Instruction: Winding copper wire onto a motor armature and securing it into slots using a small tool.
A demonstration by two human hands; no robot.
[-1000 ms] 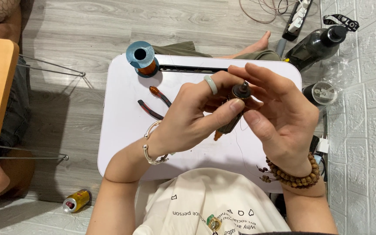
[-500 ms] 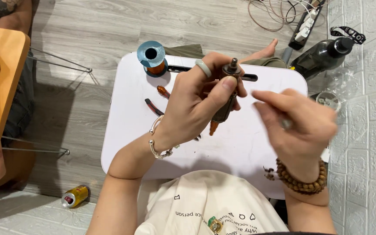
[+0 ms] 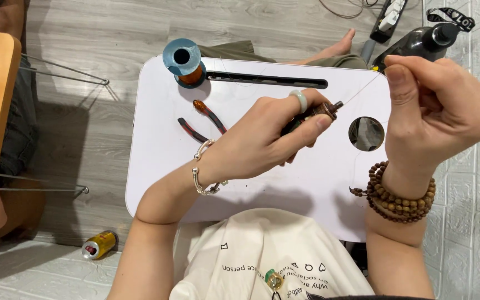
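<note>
My left hand [image 3: 262, 141] grips a small dark brown tool [image 3: 322, 110] with a metal tip, held over the white lap table [image 3: 156, 166]. A pale ring sits on one finger and a silver bracelet on the wrist. My right hand [image 3: 437, 114], wearing a brown bead bracelet, is raised at the right with its fingers pinched on a thin wire [image 3: 362, 91] that runs from the tool's tip. Red-handled pliers [image 3: 201, 122] lie on the table just left of my left hand.
A blue spool of copper wire [image 3: 183, 61] stands at the table's far left corner, beside a long slot and a round cup hole [image 3: 366, 133]. A dark bottle [image 3: 418, 41] and a power strip lie beyond. A can [image 3: 98, 245] rests on the floor. Another person's arm is at left.
My right hand has let go of the tool and pulled away to the right and up, drawing the thin wire out. My left hand has tilted the tool toward the right.
</note>
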